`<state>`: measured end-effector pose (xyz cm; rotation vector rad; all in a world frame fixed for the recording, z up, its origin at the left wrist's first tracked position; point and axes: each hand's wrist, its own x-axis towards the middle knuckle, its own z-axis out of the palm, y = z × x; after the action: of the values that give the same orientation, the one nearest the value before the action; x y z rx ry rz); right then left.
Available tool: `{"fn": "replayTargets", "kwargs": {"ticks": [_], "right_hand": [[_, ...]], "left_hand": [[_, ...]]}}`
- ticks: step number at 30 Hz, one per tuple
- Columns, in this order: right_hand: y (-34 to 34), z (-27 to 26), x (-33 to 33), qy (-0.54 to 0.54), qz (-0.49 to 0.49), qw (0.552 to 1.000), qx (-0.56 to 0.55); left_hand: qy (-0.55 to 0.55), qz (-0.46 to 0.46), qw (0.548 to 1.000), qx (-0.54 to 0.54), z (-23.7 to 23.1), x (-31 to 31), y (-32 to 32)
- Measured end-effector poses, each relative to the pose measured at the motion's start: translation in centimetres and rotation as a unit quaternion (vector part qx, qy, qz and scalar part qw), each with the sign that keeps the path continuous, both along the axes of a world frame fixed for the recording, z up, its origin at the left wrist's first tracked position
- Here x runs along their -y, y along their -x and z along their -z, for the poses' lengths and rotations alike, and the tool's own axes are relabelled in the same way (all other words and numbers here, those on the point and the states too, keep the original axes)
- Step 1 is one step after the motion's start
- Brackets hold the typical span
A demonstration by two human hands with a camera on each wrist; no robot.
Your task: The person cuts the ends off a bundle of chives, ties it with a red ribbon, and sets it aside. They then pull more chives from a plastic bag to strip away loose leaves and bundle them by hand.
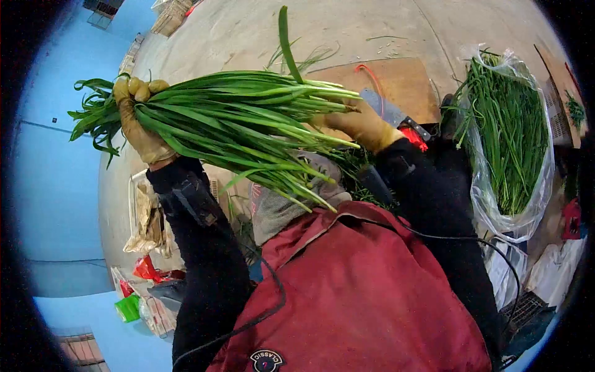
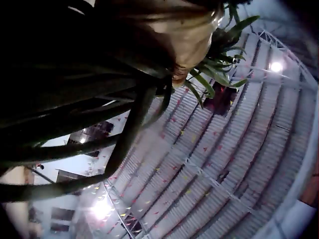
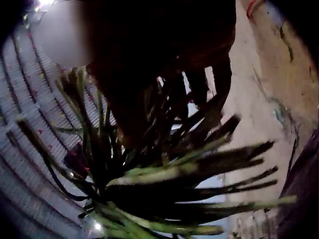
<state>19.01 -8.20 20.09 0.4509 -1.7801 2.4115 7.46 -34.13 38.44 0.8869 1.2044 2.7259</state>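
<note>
A large bunch of garlic chives [image 1: 248, 115] is held up sideways before the chest, leaf tips at the left and pale stem ends at the right. My gloved left hand [image 1: 144, 121] grips it near the leaf tips, fingers curled over the leaves. At the stem ends is my gloved right hand [image 1: 365, 127], partly hidden behind the stalks. In the right wrist view its fingers [image 3: 219, 79] look spread and fairly straight among the dark stalks [image 3: 199, 174]. The left wrist view shows the left glove [image 2: 184, 40] around the leaves.
A wooden board [image 1: 409, 80] lies on the floor beyond the right hand, with a broad-bladed knife [image 1: 381, 106] and a red strap [image 1: 372, 80]. At the right stands a clear plastic bag [image 1: 542, 180] full of chives. Loose leaves [image 1: 316, 57] lie near the board.
</note>
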Motion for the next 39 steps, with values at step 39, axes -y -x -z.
{"fn": "replayTargets", "kwargs": {"ticks": [39], "right_hand": [[-5.3,4.2,-0.1,-0.247,-0.087,0.95,0.172]], "left_hand": [[0.028,-0.041,0.999,0.011,0.3,0.4,0.3]]}}
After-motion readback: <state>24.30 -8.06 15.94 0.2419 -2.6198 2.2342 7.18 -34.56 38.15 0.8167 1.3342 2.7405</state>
